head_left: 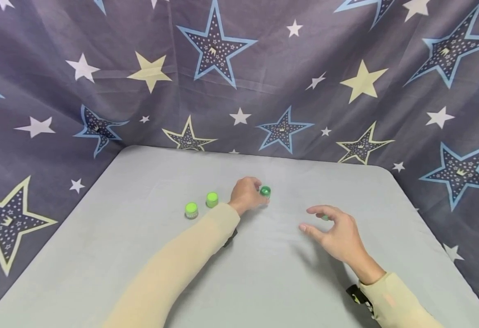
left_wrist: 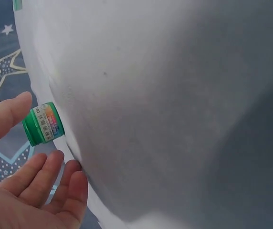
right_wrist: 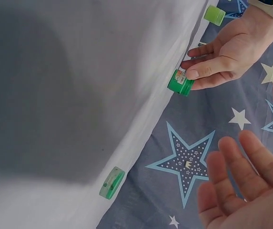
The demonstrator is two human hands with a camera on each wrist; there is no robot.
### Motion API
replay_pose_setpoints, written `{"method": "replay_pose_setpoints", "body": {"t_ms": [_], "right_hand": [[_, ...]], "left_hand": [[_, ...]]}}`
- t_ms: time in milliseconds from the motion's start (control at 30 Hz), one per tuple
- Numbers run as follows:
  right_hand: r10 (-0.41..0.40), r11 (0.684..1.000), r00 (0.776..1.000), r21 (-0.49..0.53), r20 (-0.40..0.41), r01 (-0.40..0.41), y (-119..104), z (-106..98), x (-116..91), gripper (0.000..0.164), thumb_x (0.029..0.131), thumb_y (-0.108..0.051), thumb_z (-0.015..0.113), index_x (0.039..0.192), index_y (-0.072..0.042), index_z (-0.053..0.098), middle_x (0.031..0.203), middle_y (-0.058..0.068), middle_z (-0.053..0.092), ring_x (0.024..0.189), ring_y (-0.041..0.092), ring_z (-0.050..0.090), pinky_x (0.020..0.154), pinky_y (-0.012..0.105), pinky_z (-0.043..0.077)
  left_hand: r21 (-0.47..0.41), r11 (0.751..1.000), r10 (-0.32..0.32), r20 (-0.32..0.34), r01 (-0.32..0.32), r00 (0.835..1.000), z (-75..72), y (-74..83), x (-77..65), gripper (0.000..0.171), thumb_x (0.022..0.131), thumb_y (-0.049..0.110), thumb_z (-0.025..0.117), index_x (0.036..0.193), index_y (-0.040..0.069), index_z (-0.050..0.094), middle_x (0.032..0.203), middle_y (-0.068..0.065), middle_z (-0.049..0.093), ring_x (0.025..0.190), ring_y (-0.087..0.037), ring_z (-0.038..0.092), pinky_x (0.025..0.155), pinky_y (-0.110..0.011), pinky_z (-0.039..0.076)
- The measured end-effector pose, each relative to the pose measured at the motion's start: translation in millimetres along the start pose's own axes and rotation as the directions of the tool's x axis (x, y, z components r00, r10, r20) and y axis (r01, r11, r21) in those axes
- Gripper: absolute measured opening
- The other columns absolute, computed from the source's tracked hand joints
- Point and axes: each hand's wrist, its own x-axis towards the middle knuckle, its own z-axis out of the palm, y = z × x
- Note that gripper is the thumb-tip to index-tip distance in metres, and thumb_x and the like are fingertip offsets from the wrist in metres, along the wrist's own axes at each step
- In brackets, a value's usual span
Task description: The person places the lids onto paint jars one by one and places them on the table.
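Observation:
My left hand (head_left: 248,195) reaches beside a dark green jar (head_left: 266,191) that stands on the table. In the left wrist view the same jar (left_wrist: 44,124) has a printed label, with the thumb right at one end and the curved fingers apart from it. My right hand (head_left: 341,236) hovers over the right side of the table, thumb and fingers spread, holding nothing. Behind its fingers, mostly hidden in the head view, is a small green item (head_left: 325,217); the right wrist view shows it as a low, flat green container (right_wrist: 112,182).
Two jars with bright lime lids, one (head_left: 212,199) slightly behind the other (head_left: 191,210), stand left of my left hand. A pale grey cloth (head_left: 239,282) covers the table. Star-patterned dark curtains (head_left: 272,95) hang along its back and sides.

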Motion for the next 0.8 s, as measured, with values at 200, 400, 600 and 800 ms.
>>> {"method": "replay_pose_setpoints", "body": {"t_ms": [200,400,600,800], "right_hand": [[-0.012,1.000,1.000,-0.003,-0.002,0.012,-0.9,0.5,1.3,0.038,0.071,-0.039,0.083,0.102,-0.021,0.071,0.098,-0.008,0.070,0.085,0.010,0.058,0.076,0.032,0.044],[-0.011,1.000,1.000,-0.005,0.003,0.011,-1.7,0.3,1.4,0.039,0.071,-0.038,0.083,0.102,-0.019,0.071,0.098,-0.008,0.070,0.086,0.010,0.058,0.076,0.032,0.044],[-0.009,1.000,1.000,-0.004,0.002,0.009,-1.5,0.1,1.0,0.039,0.071,-0.038,0.083,0.102,-0.018,0.071,0.097,-0.008,0.070,0.085,0.010,0.058,0.076,0.031,0.044],[-0.001,1.000,1.000,0.000,0.007,0.001,0.3,0.4,0.3,0.037,0.071,-0.039,0.083,0.102,-0.021,0.071,0.097,-0.009,0.070,0.086,0.009,0.058,0.077,0.030,0.044]], "left_hand": [[0.016,1.000,0.005,-0.021,-0.005,1.000,3.1,-0.5,2.3,0.052,0.066,0.023,0.084,0.113,0.009,0.066,0.106,-0.004,0.066,0.099,-0.023,0.060,0.090,-0.038,0.047],[0.031,1.000,-0.001,-0.034,0.002,0.999,6.4,-1.7,5.0,0.047,0.066,0.022,0.084,0.108,0.011,0.068,0.100,-0.002,0.067,0.097,-0.023,0.060,0.091,-0.038,0.046],[0.053,0.998,-0.025,-0.040,0.027,0.999,9.6,-0.7,7.5,0.039,0.067,0.022,0.084,0.102,0.015,0.071,0.095,0.000,0.068,0.094,-0.022,0.061,0.091,-0.038,0.047],[0.049,0.998,-0.038,-0.044,0.040,0.998,9.4,0.8,6.3,0.031,0.068,0.022,0.083,0.097,0.015,0.072,0.092,0.000,0.068,0.092,-0.021,0.061,0.089,-0.037,0.047]]}}
